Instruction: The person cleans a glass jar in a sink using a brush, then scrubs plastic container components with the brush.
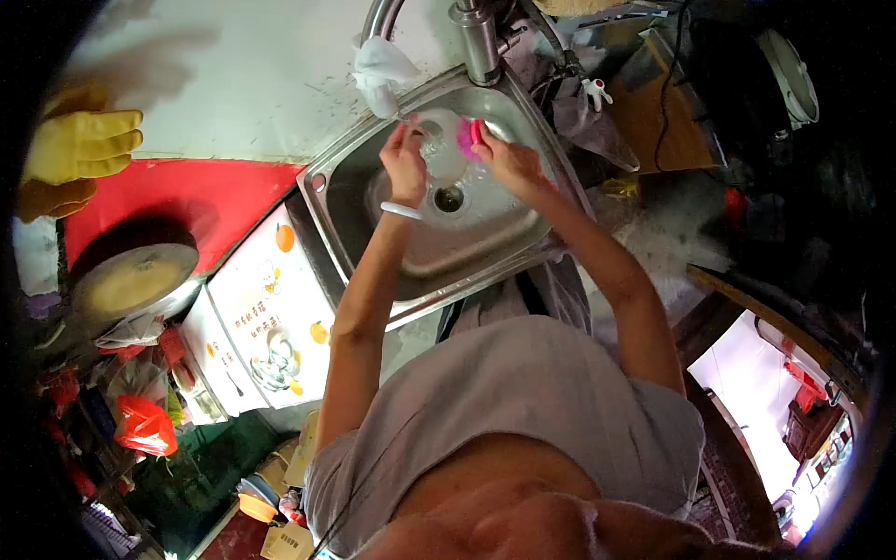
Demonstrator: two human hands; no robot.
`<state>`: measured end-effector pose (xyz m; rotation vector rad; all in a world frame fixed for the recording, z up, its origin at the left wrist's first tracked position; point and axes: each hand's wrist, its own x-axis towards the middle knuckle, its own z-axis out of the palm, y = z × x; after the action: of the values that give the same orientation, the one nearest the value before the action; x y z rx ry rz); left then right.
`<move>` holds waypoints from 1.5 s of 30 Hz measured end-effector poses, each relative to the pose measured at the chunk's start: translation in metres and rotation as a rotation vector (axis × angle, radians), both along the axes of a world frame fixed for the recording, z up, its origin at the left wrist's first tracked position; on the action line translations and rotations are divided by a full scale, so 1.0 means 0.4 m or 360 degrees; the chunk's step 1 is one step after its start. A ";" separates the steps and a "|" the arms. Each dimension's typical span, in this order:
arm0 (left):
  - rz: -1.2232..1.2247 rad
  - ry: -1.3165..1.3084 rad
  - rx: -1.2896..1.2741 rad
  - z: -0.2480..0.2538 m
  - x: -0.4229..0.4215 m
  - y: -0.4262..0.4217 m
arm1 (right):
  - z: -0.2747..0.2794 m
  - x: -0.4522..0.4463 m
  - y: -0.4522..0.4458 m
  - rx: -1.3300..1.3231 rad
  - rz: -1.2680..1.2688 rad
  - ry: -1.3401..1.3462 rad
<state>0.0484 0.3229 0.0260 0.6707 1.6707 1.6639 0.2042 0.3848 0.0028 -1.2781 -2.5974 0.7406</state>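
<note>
Hands point(406, 171) point(512, 165), pink scrubber point(469, 139) inside sink rim point(485, 277); nearside open.

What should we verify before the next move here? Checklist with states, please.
1. Left hand grip on pale round dish: ok, at its edge
2. Right hand grip on pink scrub brush: ok
3. Dish over sink: ok
4. Drain uncovered by dish: ok
5. Water running from faucet: cannot tell
6. Left wrist bare: not ok, white bangle on
</note>
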 end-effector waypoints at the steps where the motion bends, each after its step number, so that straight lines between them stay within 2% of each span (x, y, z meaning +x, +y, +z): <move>1: 0.0098 -0.0108 0.0035 0.004 -0.009 0.005 | 0.009 0.008 -0.037 -0.0262 -0.0027 -0.0072; 2: 0.0199 -0.0212 0.0068 0.022 -0.013 0.009 | 0.014 0.010 -0.060 -0.0525 -0.0052 -0.0139; 3: 0.0273 -0.0184 0.0185 0.041 -0.004 0.021 | -0.009 0.007 -0.066 -0.0516 -0.0044 -0.0140; 5: 0.0286 -0.0160 0.0094 0.025 -0.010 -0.001 | -0.060 -0.002 -0.093 -0.0835 -0.0395 0.0451; 6: 0.0274 -0.0127 0.0001 0.016 -0.017 -0.010 | -0.070 -0.012 -0.077 -0.0839 -0.0395 0.0464; 7: 0.0262 -0.0118 -0.0006 0.005 -0.016 -0.021 | -0.081 -0.021 -0.049 -0.1060 -0.0505 0.0842; 8: 0.0192 -0.0203 0.0081 -0.001 -0.002 -0.033 | -0.079 -0.019 -0.032 -0.1268 -0.0620 0.1218; 9: 0.0124 -0.0291 0.0178 -0.007 0.015 -0.037 | -0.068 -0.034 -0.029 -0.1339 -0.0733 0.1357; 10: 0.0115 -0.0296 0.0183 -0.016 0.039 -0.042 | -0.074 -0.031 -0.021 -0.1330 -0.0740 0.1359; 12: 0.0071 -0.0494 0.0327 -0.033 0.076 -0.066 | -0.094 -0.039 -0.014 -0.2031 -0.0593 0.1342; 14: 0.0033 -0.0417 0.0271 -0.031 0.043 -0.082 | -0.132 -0.043 0.021 -0.2011 -0.0618 0.1304; 16: -0.0081 -0.0252 0.0066 -0.017 -0.011 -0.093 | -0.209 -0.048 0.050 -0.1038 -0.0255 0.1138; 17: -0.0225 -0.0165 0.0035 0.013 -0.026 -0.084 | -0.176 -0.048 0.072 -0.0987 -0.0096 0.1038; 18: -0.0206 -0.0164 0.0030 0.039 -0.036 -0.074 | -0.141 -0.069 0.092 -0.0929 -0.0053 0.0683; 20: -0.0759 -0.0307 -0.0200 0.076 -0.057 -0.039 | -0.057 -0.097 0.103 -0.0519 0.0180 0.0478; 21: -0.0740 -0.0120 -0.0402 0.079 -0.063 -0.027 | -0.014 -0.105 0.103 -0.0522 0.0188 0.0477; 23: -0.0653 -0.0107 -0.0487 0.052 -0.088 -0.013 | 0.062 -0.115 0.108 -0.0254 0.0091 0.0308; 24: -0.0576 -0.0098 -0.0575 0.053 -0.092 -0.009 | 0.084 -0.111 0.110 -0.0249 0.0097 0.0311; 26: -0.0461 -0.0187 -0.0515 0.052 -0.079 -0.013 | 0.112 -0.097 0.108 -0.0007 0.0037 0.0087; 28: -0.0510 -0.0023 -0.0445 0.049 -0.059 -0.016 | 0.118 -0.081 0.093 -0.0105 0.0018 0.0039; 30: -0.0554 -0.0068 -0.0416 0.028 -0.046 -0.015 | 0.123 -0.062 0.076 0.0187 0.0057 0.0070; 32: -0.0602 -0.0105 -0.0396 0.010 -0.038 -0.014 | 0.133 -0.051 0.068 0.0121 -0.0041 0.0121; 34: -0.0575 -0.0128 -0.0543 -0.005 -0.036 -0.008 | 0.139 -0.047 0.068 0.0246 -0.0306 0.0212; 35: -0.0575 -0.0127 -0.0542 -0.006 -0.035 -0.004 | 0.144 -0.045 0.066 0.0248 -0.0306 0.0213; 37: -0.0627 -0.0064 -0.0531 -0.011 -0.027 0.004 | 0.152 -0.032 0.054 -0.0065 -0.0021 0.0096; 38: -0.0642 -0.0068 -0.0533 -0.019 -0.024 0.012 | 0.143 -0.030 0.040 -0.0067 -0.0035 0.0091; 40: -0.0623 0.0065 -0.0307 -0.048 -0.018 0.026 | 0.118 -0.038 0.012 0.0311 0.0071 0.0481; 41: -0.0633 0.0066 -0.0306 -0.068 -0.017 0.024 | 0.154 -0.026 0.043 0.0033 -0.0070 0.0186; 44: -0.0403 0.0691 -0.0147 -0.113 -0.029 0.020 | 0.120 -0.007 0.064 -0.0055 -0.0099 0.0154; 45: -0.0362 0.0949 -0.0164 -0.111 -0.020 0.020 | 0.127 -0.019 0.051 -0.0228 -0.0032 0.0232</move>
<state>0.0402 0.3308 -0.0185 1.3451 1.9689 1.2742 0.1964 0.4051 0.0535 -1.2349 -2.4509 0.9931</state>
